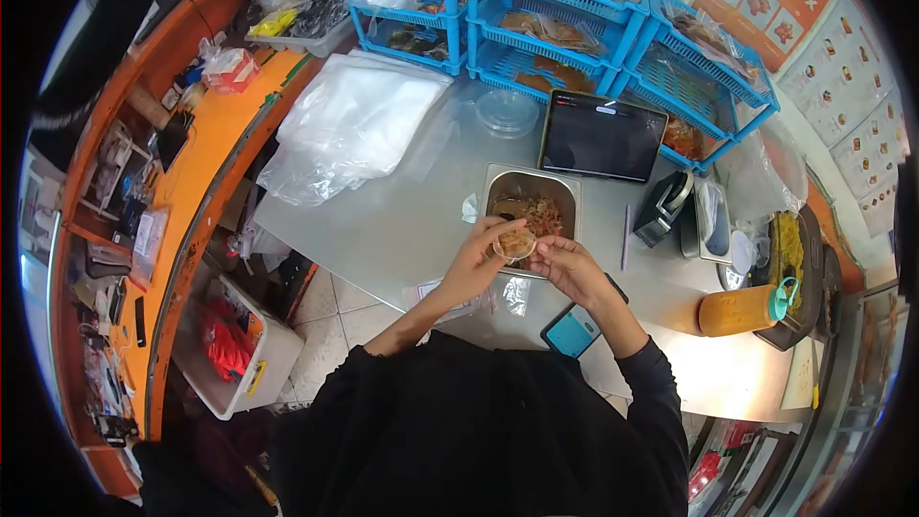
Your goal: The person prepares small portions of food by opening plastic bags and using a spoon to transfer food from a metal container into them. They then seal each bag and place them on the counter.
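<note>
Both hands meet over the front part of a steel food pan [571, 193]. Between them is a small clear round cup [515, 244] with brown food in it. My left hand [481, 257] is closed around its left side, thumb and fingers on the rim. On the cup's right side, my right hand [571, 270] pinches the edge with its fingertips. Chopped reddish-brown food [541, 215] lies in the pan, partly covered by my hands. Just in front, a small clear plastic packet [516, 297] rests at the table edge, near a phone [571, 331].
A tablet [603, 137] stands behind the pan, below blue stacked baskets [560, 29]. Clear plastic bags [354, 120] lie at left. To the right are a black tape dispenser [662, 209], a pen [627, 226] and an orange bottle [735, 311]. A bin [239, 393] stands lower left.
</note>
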